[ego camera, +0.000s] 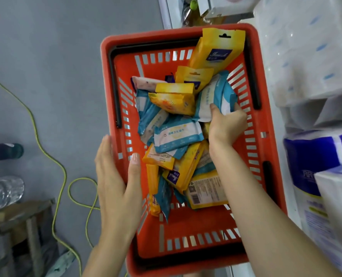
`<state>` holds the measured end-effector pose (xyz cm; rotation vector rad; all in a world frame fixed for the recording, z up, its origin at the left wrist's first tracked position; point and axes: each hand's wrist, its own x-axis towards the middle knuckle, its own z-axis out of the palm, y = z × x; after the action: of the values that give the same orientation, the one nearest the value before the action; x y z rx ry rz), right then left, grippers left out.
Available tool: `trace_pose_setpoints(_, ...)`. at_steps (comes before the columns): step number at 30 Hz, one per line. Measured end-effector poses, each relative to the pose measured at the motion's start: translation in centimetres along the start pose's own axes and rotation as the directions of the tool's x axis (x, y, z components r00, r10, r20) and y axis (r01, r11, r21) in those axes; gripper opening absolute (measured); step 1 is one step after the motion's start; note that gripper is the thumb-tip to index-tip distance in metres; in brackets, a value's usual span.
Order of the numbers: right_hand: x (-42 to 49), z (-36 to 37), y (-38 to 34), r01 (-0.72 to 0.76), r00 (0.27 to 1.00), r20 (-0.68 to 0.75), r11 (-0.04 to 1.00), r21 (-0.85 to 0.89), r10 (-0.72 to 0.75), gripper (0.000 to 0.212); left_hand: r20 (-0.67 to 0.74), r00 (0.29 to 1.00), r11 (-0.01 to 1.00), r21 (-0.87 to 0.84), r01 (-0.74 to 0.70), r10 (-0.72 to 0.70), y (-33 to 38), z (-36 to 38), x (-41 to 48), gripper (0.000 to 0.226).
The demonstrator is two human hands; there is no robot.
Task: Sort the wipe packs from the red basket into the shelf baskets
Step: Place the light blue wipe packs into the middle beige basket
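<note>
Wipe packs (pixel 178 134), teal and yellow, lie heaped in the red basket (pixel 266 108) beneath your hands. Your right hand (pixel 226 124) curls round a teal pack (pixel 214 94) at the heap's far side. Your left hand (pixel 116 180) lies flat, fingers straight, on the basket's left rim. This looks like the pick-up step: next, lift that pack clear and carry it to a shelf basket, none in view. Right of your right hand, wrapped paper rolls (pixel 310 56) sit on shelves; left of your left hand, a yellow cable (pixel 36 132) crosses the grey floor (pixel 56 56).
</note>
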<state>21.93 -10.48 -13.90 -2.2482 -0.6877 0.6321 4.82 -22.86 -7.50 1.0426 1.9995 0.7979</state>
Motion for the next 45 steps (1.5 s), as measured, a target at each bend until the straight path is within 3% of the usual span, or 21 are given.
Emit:
trace_pose_setpoints(3,-0.3,-1.4,0.1,-0.042,0.999,0.021,0.997,0.057,0.041,0.032,-0.026,0.967,0.957,0.154,-0.246,0.253,1.4,0.5,0.2,0.055)
trace_pose_setpoints(6,-1.0,-2.6,0.1,-0.084,0.996,0.026,0.987,0.137,0.081,0.030,0.100,0.950,0.952,0.053,-0.302,0.296,2.8,2.1,0.4,0.038)
trace_pose_setpoints(8,-1.5,-3.4,0.1,-0.118,0.993,0.024,0.973,0.199,0.115,0.028,0.228,0.955,0.982,-0.027,-0.189,0.190,3.8,3.8,0.9,0.032)
trace_pose_setpoints(10,-2.3,-4.2,0.1,-0.164,0.986,0.035,0.947,0.277,0.160,0.026,0.378,0.924,0.986,-0.125,0.107,-0.052,4.1,6.1,1.8,0.037)
trace_pose_setpoints(12,-3.2,-5.1,0.2,-0.214,0.976,0.050,0.911,0.352,0.210,0.025,0.539,0.797,0.866,-0.226,0.447,-0.271,4.2,8.2,3.1,0.051)
trace_pose_setpoints(13,-3.6,-5.6,0.4,-0.241,0.970,0.061,0.891,0.384,0.236,0.025,0.594,0.741,0.797,-0.260,0.546,-0.314,4.1,9.2,3.6,0.051)
trace_pose_setpoints(18,-5.4,-8.3,1.0,-0.382,0.924,0.189,0.788,0.483,0.332,0.023,0.700,0.676,0.724,-0.341,0.600,-0.231,5.4,10.8,4.6,0.026)
trace_pose_setpoints(22,-5.7,-11.1,1.1,-0.434,0.900,0.273,0.748,0.502,0.339,0.023,0.718,0.682,0.697,-0.418,0.582,-0.139,6.4,9.8,3.3,0.029)
trace_pose_setpoints(26,-6.0,-15.1,0.0,-0.463,0.880,0.352,0.739,0.489,0.318,0.036,0.654,0.746,0.694,-0.479,0.538,-0.127,8.2,6.5,1.5,0.030)
trace_pose_setpoints(29,-7.0,-18.7,-2.1,-0.427,0.881,0.412,0.765,0.482,0.232,0.035,0.582,0.806,0.712,-0.521,0.470,-0.107,10.6,3.4,-0.1,0.029)
trace_pose_setpoints(32,-8.4,-22.4,-4.6,-0.368,0.908,0.380,0.763,0.531,0.174,0.038,0.530,0.838,0.723,-0.529,0.445,-0.128,13.6,0.7,-1.7,0.030)
trace_pose_setpoints(36,-11.8,-26.3,-7.9,-0.293,0.950,0.288,0.658,0.694,0.120,0.031,0.602,0.798,0.741,-0.546,0.390,0.025,17.7,-2.7,-3.2,0.029)
trace_pose_setpoints(40,-16.8,-29.6,-10.4,-0.197,0.980,0.174,0.564,0.802,0.094,0.027,0.612,0.762,0.802,-0.554,0.224,0.210,21.1,-6.9,-5.1,0.025)
trace_pose_setpoints(45,-24.2,-35.6,-13.2,-0.039,0.997,0.000,0.489,0.872,0.079,0.024,0.645,0.680,0.789,-0.594,0.157,0.350,25.3,-12.7,-11.0,0.030)
